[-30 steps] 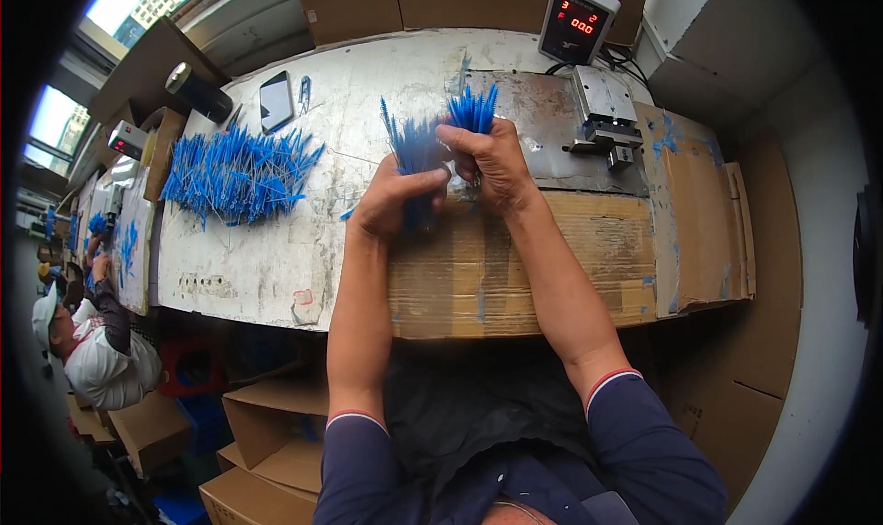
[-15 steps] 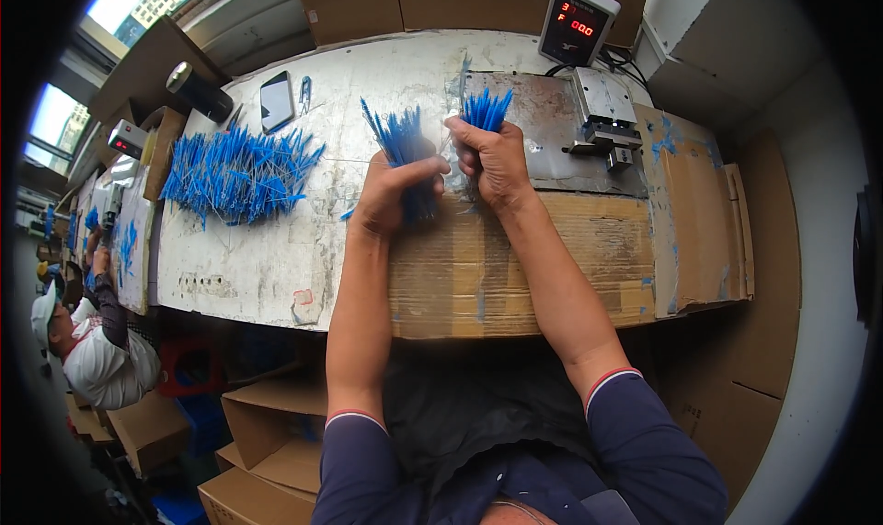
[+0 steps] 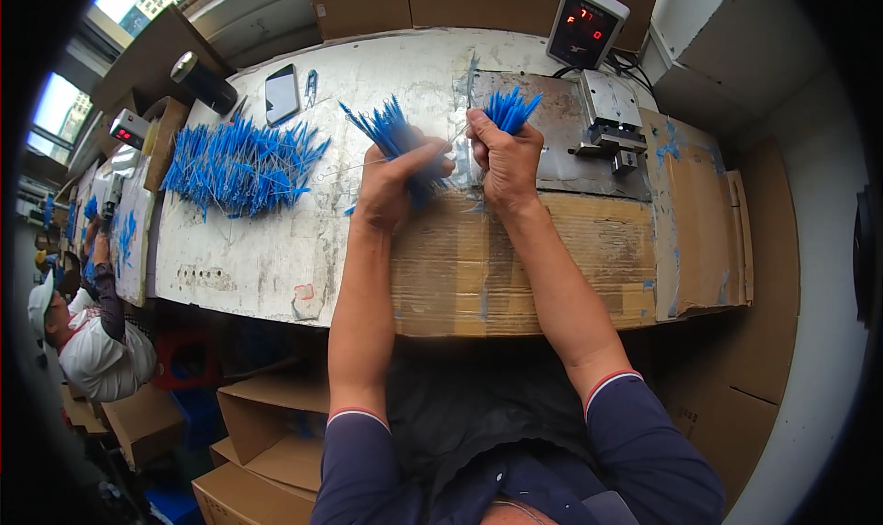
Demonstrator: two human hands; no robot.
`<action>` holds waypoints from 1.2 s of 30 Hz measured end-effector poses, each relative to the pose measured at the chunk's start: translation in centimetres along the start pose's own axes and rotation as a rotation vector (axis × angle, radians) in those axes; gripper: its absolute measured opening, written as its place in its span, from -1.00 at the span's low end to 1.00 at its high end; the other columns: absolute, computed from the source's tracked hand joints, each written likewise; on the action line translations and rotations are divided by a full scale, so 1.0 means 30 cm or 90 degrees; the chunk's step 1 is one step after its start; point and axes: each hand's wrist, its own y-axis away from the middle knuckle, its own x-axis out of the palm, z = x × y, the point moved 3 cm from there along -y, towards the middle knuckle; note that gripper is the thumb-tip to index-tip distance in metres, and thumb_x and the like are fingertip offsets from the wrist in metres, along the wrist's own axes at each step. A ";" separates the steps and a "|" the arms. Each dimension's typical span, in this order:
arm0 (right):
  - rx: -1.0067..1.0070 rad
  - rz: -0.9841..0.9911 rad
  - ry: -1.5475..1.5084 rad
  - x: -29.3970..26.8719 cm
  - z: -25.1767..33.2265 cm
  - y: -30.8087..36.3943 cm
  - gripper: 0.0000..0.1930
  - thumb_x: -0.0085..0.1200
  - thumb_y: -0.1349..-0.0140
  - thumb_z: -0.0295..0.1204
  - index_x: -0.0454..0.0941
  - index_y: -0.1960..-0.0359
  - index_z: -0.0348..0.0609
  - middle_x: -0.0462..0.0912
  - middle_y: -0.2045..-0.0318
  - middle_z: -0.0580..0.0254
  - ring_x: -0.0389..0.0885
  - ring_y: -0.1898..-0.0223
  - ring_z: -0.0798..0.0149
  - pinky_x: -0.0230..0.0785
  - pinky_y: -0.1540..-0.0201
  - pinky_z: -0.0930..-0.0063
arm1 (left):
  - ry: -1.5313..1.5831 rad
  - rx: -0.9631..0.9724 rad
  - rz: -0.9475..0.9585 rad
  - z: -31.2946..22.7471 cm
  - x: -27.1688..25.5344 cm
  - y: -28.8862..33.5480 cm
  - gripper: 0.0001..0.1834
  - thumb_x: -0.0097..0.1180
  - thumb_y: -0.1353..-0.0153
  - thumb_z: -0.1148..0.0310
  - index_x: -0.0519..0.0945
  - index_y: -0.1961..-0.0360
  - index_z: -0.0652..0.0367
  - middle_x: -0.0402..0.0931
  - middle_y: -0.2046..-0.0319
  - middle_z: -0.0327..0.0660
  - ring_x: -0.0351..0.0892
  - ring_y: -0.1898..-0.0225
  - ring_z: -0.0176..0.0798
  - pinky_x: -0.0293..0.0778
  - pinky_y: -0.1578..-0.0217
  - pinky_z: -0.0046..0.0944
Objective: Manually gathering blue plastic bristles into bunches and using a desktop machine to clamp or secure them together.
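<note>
The big white table [image 3: 276,249] lies under my arms and stretches off past my left hand. Right below both my hands is a flat sheet of cardboard [image 3: 515,268] that covers the near part of the table. Just beyond my right hand sits a grey metal plate [image 3: 561,157], and on its far side, to the right of my right hand, is a small metal machine [image 3: 612,125]. Past that, farther from me, stands a little box with red glowing numbers [image 3: 586,26].

Well off to the left of my left hand is a big heap of blue sticks [image 3: 241,165] spread out on the table. Beyond that heap lie a phone [image 3: 281,93] and a dark round can [image 3: 204,82].

Far off to my left, low down past the table edge, another person in a white shirt [image 3: 87,350] is working at their own spot.

My left hand [image 3: 391,187] is closed around a bunch of blue sticks [image 3: 391,131]. They fan out up and to the left from my fingers. My right hand [image 3: 504,162] is a tight fist around a smaller bunch of blue sticks [image 3: 509,109], and their tips poke out of the top of my fist. My two hands are close, side by side, with a thin clear strip between them.
</note>
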 end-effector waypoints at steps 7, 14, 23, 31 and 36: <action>-0.068 -0.111 -0.045 -0.056 0.037 -0.048 -0.88 0.31 -0.26 -0.49 0.64 0.41 -0.20 0.69 0.51 0.21 0.49 0.65 0.52 0.15 0.69 0.68 | 0.348 0.117 -0.126 0.012 -0.165 -0.053 -0.93 0.18 -0.33 0.54 0.56 0.20 0.19 0.62 0.39 -0.16 0.69 0.33 -0.14 0.66 0.16 -0.06; -0.005 -0.117 -0.093 -0.064 -0.012 -0.047 -0.88 0.32 -0.26 -0.46 0.62 0.37 -0.19 0.71 0.47 0.16 0.55 0.61 0.48 0.19 0.69 0.66 | 0.086 0.095 -0.095 0.042 -0.048 -0.038 -0.87 0.25 -0.34 0.45 0.54 0.16 0.16 0.60 -0.09 0.09 0.75 0.18 -0.09 0.72 0.21 -0.13; 0.114 0.009 0.013 -0.002 -0.058 0.002 -0.90 0.30 -0.23 -0.52 0.63 0.30 -0.24 0.70 0.46 0.16 0.43 0.67 0.55 0.10 0.72 0.67 | 0.115 0.126 -0.202 0.053 -0.125 -0.059 -0.82 0.29 -0.32 0.44 0.54 0.14 0.20 0.67 0.07 0.05 0.71 0.30 -0.18 0.69 0.28 -0.22; 0.122 0.106 0.063 0.021 -0.043 0.014 -0.94 0.25 -0.24 -0.57 0.62 0.30 -0.26 0.68 0.50 0.17 0.31 0.72 0.62 0.03 0.73 0.68 | 0.170 0.175 -0.196 0.011 -0.125 -0.048 -0.62 0.30 -0.30 0.51 0.47 -0.10 0.25 0.69 0.14 -0.01 0.65 0.38 -0.28 0.60 0.39 -0.29; 0.134 0.120 0.078 0.026 -0.038 0.016 -0.93 0.26 -0.25 -0.55 0.62 0.30 -0.26 0.68 0.51 0.17 0.30 0.72 0.62 0.04 0.73 0.67 | 0.174 0.185 -0.224 -0.005 -0.127 -0.042 -0.68 0.35 -0.21 0.57 0.55 0.04 0.27 0.71 0.26 -0.03 0.64 0.47 -0.31 0.61 0.45 -0.35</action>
